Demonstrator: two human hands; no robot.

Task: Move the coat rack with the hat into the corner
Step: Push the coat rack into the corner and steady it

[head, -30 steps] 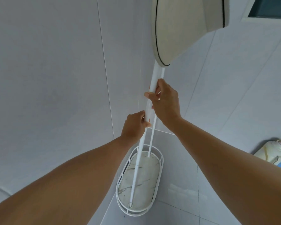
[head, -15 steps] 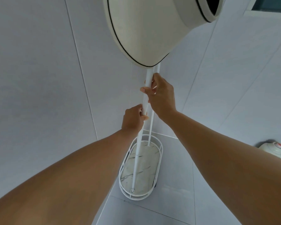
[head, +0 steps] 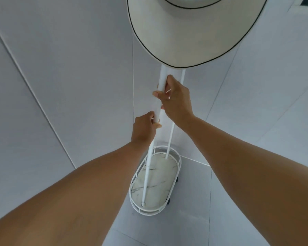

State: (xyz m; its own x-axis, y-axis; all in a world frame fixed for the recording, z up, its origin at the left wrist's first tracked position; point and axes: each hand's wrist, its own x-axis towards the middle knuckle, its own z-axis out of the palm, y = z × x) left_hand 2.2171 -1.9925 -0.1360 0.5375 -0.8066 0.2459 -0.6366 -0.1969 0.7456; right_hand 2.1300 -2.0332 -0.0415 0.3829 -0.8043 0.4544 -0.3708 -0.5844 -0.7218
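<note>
A white coat rack point(head: 146, 176) with two thin poles rises from an oval marbled base point(head: 156, 180) ringed by a wire rim, on small dark wheels. A cream hat point(head: 188, 32) with a dark-edged brim hangs at its top and hides the upper poles. My left hand point(head: 144, 128) is closed around the nearer pole, and my right hand point(head: 174, 100) grips the same pole just above it. The base stands on the tiled floor close to where two grey walls meet.
Grey tiled walls point(head: 69, 77) close in on the left and behind the rack, meeting in a corner seam point(head: 133, 86). Pale floor tiles point(head: 194, 219) lie in front and to the right of the base.
The view has turned right and the hat now fills the top centre. The rack base sits nearer the wall corner, and the container seen at the right edge has left view.
</note>
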